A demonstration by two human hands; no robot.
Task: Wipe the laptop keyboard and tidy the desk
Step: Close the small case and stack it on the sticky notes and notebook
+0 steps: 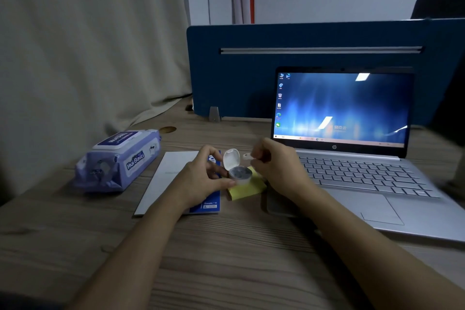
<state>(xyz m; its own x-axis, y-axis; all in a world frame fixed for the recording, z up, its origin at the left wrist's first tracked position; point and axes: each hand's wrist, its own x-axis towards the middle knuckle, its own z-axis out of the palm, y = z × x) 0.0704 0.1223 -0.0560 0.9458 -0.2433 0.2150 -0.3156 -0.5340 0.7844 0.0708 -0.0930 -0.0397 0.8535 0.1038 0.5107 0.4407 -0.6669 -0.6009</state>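
Left hand [201,178]: grips the open earbud case [239,174], lid hinged up, steadying it over the yellow sticky-note pad [247,189] so the cavity faces up. Right hand [274,166]: fingers closed, pinching a white earbud [247,156] just beside the lid, apparently for stowing. HP laptop [352,158]: open at right, screen lit, keyboard [362,173] exposed, unwiped. Wet-wipe pack [120,158]: flap closed, far left on the wooden desk [226,259]. Blue-spined booklet [166,178]: under the left hand.

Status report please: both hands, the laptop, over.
Left hand holds small open white case. Right hand pinches small white earbud. Silver open laptop untouched. Purple wipes pack closed, over.
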